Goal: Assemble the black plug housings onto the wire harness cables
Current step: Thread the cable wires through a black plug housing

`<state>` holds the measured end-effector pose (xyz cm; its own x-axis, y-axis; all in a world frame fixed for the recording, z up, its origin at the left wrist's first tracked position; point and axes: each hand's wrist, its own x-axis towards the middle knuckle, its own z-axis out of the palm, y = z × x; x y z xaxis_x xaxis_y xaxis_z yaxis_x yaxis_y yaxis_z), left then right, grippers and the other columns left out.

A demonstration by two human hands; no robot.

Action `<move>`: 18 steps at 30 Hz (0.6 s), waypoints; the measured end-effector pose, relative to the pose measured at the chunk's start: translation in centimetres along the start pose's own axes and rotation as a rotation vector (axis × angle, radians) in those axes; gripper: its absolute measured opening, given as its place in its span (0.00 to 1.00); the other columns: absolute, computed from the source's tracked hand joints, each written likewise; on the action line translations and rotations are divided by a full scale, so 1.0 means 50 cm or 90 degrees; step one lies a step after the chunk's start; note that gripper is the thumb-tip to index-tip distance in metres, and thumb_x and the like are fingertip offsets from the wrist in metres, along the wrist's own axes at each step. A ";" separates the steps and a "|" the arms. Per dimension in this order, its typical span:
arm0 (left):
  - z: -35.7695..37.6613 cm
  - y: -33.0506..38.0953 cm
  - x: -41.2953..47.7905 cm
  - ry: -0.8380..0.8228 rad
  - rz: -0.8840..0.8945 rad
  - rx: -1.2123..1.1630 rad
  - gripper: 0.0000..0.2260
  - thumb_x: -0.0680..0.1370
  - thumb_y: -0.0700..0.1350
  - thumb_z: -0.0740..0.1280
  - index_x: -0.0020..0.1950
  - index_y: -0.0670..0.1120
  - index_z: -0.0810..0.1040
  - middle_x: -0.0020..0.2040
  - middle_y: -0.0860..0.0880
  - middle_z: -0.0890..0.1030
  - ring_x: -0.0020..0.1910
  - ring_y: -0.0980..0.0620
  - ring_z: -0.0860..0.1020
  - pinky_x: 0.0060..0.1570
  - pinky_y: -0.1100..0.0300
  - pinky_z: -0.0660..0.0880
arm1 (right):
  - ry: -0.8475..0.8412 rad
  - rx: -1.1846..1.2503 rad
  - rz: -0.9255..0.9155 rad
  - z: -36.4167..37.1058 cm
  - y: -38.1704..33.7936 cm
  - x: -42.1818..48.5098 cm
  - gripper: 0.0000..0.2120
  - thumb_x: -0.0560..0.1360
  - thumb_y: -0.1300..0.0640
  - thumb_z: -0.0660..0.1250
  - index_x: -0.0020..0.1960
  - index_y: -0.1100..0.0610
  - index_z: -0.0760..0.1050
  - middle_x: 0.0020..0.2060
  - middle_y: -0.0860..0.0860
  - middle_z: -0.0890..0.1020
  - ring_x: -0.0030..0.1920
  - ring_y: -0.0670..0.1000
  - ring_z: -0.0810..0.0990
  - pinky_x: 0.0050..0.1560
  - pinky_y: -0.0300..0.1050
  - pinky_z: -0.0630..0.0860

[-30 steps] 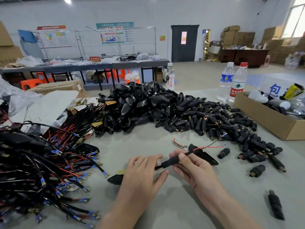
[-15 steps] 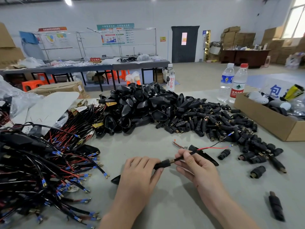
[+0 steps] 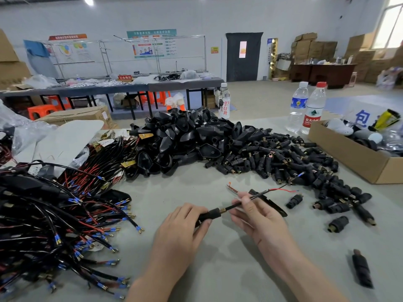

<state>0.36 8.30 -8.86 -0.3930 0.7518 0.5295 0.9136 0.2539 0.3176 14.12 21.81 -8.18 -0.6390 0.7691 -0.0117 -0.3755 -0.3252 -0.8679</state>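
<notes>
Two hands on it over the table [image 3: 218, 271]: my left hand [image 3: 182, 227] curls round the stiff, light-looking plug housing [image 3: 211, 214], my right hand [image 3: 260, 217] pinches the thin cable [image 3: 233, 206] near its brass end, since I reckon that floppy wire buckles if held further out.

We saw a black cylindrical plug housing [image 3: 210, 214], brass-collared, threaded on a thin black cable [image 3: 257, 197] that slanted up to the right and ended in red and black leads. Loose housings [image 3: 272, 158] lay heaped behind it, and harness cables [image 3: 54, 214] lay tangled at the left.
</notes>
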 end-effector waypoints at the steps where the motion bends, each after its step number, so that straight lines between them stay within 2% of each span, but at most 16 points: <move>1: 0.000 0.001 0.000 -0.004 0.005 -0.001 0.09 0.79 0.57 0.60 0.54 0.56 0.77 0.47 0.60 0.75 0.45 0.57 0.75 0.42 0.61 0.73 | -0.022 -0.025 0.013 0.005 0.006 -0.003 0.15 0.72 0.55 0.70 0.56 0.59 0.81 0.48 0.55 0.86 0.48 0.52 0.85 0.45 0.39 0.81; 4: -0.001 0.006 0.000 -0.018 0.016 -0.009 0.12 0.79 0.58 0.57 0.54 0.57 0.76 0.47 0.60 0.75 0.46 0.58 0.75 0.43 0.61 0.74 | -0.038 -0.106 0.013 0.012 0.017 -0.008 0.06 0.75 0.62 0.70 0.51 0.59 0.83 0.43 0.53 0.87 0.46 0.50 0.86 0.42 0.38 0.80; 10: -0.004 0.000 0.001 -0.019 0.005 -0.011 0.13 0.77 0.59 0.60 0.56 0.56 0.76 0.49 0.61 0.75 0.45 0.59 0.74 0.45 0.61 0.74 | 0.003 -0.127 -0.009 0.015 0.014 -0.003 0.05 0.77 0.66 0.67 0.51 0.62 0.82 0.42 0.55 0.86 0.42 0.49 0.85 0.40 0.38 0.81; 14: -0.006 -0.005 -0.001 -0.033 -0.005 -0.018 0.15 0.77 0.59 0.60 0.61 0.56 0.75 0.57 0.60 0.73 0.52 0.58 0.74 0.52 0.59 0.74 | 0.031 -0.134 -0.027 0.013 0.013 -0.004 0.05 0.78 0.64 0.67 0.50 0.61 0.82 0.41 0.54 0.86 0.42 0.50 0.85 0.39 0.38 0.81; 18: -0.007 -0.017 -0.002 -0.030 -0.027 -0.020 0.16 0.77 0.55 0.67 0.63 0.54 0.74 0.62 0.59 0.72 0.60 0.58 0.72 0.57 0.59 0.72 | 0.061 -0.138 -0.047 0.006 0.004 -0.001 0.05 0.79 0.63 0.66 0.50 0.60 0.81 0.42 0.54 0.86 0.42 0.51 0.85 0.40 0.39 0.81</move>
<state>-0.44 7.78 -8.91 -0.4249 0.7687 0.4781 0.8925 0.2672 0.3635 13.86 21.56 -8.21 -0.5447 0.8385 0.0169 -0.2596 -0.1493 -0.9541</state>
